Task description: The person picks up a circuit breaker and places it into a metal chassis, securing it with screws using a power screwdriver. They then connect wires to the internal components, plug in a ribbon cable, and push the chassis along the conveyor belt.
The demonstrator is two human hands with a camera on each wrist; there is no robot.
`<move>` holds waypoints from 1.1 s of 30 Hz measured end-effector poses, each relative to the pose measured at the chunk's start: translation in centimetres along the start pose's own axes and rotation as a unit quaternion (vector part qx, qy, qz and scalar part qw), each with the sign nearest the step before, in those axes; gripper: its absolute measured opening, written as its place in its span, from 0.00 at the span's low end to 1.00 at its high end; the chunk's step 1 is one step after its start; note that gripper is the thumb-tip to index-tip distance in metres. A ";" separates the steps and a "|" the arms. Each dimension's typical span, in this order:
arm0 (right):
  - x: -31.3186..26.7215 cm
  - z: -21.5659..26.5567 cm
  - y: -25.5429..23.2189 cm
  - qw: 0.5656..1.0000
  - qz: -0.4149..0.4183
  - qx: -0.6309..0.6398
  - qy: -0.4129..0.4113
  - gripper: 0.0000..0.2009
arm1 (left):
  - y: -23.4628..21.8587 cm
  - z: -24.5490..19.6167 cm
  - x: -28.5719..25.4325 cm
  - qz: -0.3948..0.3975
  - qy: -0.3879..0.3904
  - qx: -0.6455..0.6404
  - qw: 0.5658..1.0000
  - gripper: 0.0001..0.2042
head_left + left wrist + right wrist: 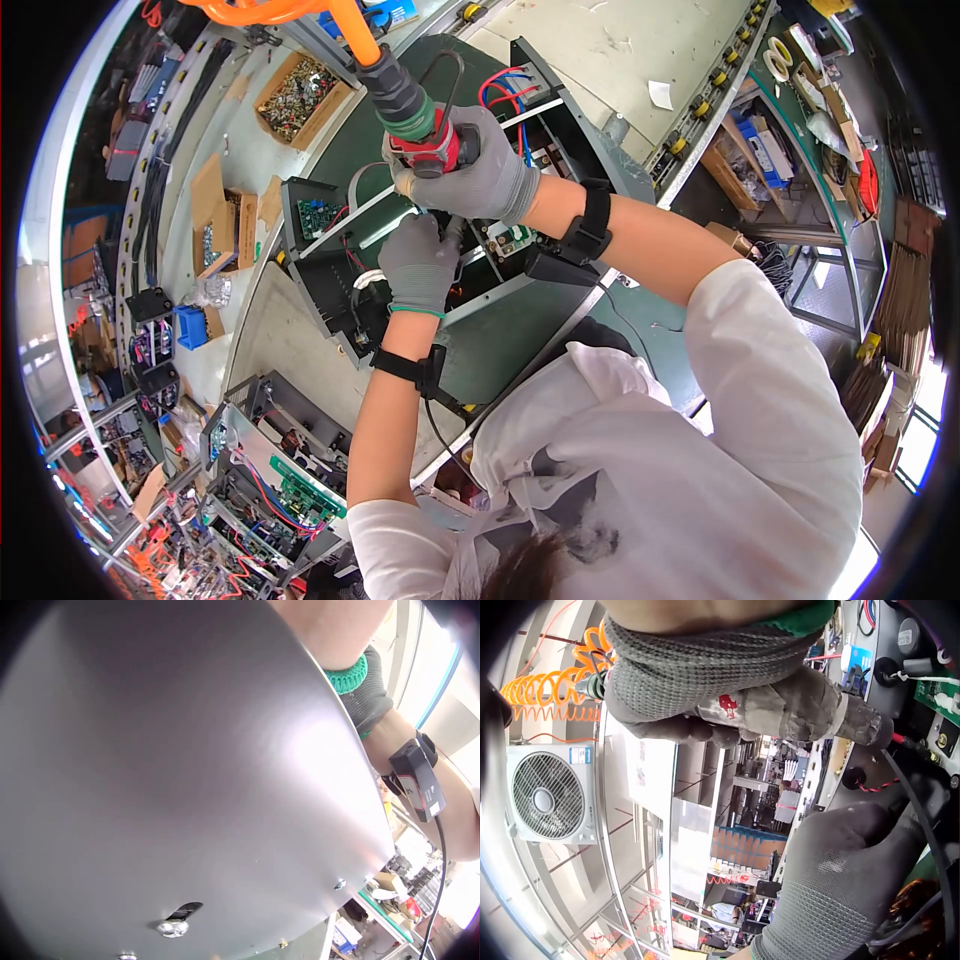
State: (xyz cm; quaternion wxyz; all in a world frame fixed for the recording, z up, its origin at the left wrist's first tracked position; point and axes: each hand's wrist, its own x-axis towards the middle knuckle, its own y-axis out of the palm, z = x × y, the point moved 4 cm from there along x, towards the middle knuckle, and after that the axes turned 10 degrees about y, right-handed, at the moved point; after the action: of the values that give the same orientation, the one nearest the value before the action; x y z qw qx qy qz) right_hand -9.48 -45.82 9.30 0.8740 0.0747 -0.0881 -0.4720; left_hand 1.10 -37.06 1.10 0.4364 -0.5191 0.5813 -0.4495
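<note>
My right hand [480, 170] grips a red and green air screwdriver [430, 150], which stands upright over an open black metal chassis [585, 125]. In the right wrist view, the body of the screwdriver [802, 705] is wrapped in worn tape, and its bit points at a small post beside a green circuit board [939, 697]. My gloved left hand [418, 260] reaches down inside the chassis, close to the bit. Its fingers bend inward; their tips are hidden, so I cannot tell what they hold. A smooth grey metal panel [187, 787] fills most of the left wrist view.
An orange air hose [350, 30] runs down to the screwdriver. Red and blue wires [500, 90] stick up at the chassis's far end. Boxes of small parts [300, 95] stand at the left. Another open chassis [290, 430] sits at lower left. A roller rail [700, 105] runs behind.
</note>
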 end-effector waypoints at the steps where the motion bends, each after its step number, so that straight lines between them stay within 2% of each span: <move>1: -0.1 0.0 0.1 1.000 -0.004 -0.007 -0.002 0.11 | 0.1 0.1 -0.1 -0.017 0.013 -0.006 1.000 0.15; 4: -0.3 -0.4 0.1 0.998 -0.021 -0.062 -0.021 0.12 | 0.4 0.4 -0.2 -0.035 0.031 -0.011 0.999 0.16; 11: -0.2 -0.6 0.2 0.999 -0.003 -0.043 -0.005 0.14 | 0.3 0.3 -0.2 -0.065 0.038 -0.022 0.997 0.18; 14: -0.5 -0.7 0.5 0.999 -0.021 -0.034 -0.002 0.13 | 0.5 0.6 -0.3 -0.068 0.040 -0.034 0.996 0.18; 16: -0.9 -0.8 0.6 0.997 -0.038 -0.052 -0.046 0.18 | 0.7 0.7 -0.3 -0.023 0.021 -0.015 0.999 0.18; 19: -0.7 -1.0 0.4 0.999 -0.003 -0.049 -0.005 0.17 | 0.7 0.7 -0.3 -0.024 0.022 -0.022 0.999 0.17; 23: -0.7 -1.1 0.4 0.998 -0.007 -0.055 -0.009 0.16 | 0.9 0.7 -0.4 -0.037 0.023 -0.024 0.999 0.17; 25: -0.8 -1.2 0.3 1.000 -0.012 -0.027 -0.012 0.11 | 1.0 0.7 -0.3 -0.032 0.022 -0.019 0.999 0.16; 29: -0.9 -1.1 0.3 0.998 -0.017 -0.059 -0.010 0.10 | 0.8 0.5 -0.3 -0.035 0.025 -0.015 0.999 0.15; 31: -1.0 -1.0 0.4 1.000 -0.010 -0.010 -0.001 0.10 | 0.6 0.4 -0.2 -0.016 0.006 -0.013 1.000 0.14; 33: -1.0 -1.1 0.3 1.000 -0.014 -0.016 -0.005 0.11 | 0.6 0.4 -0.2 -0.017 0.006 -0.009 1.000 0.15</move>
State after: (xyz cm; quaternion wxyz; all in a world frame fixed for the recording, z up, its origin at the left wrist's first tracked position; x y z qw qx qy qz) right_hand -9.49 -44.77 8.21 0.8679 0.0597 -0.0844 -0.4858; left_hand 1.32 -36.84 0.42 0.4210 -0.5301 0.5789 -0.4545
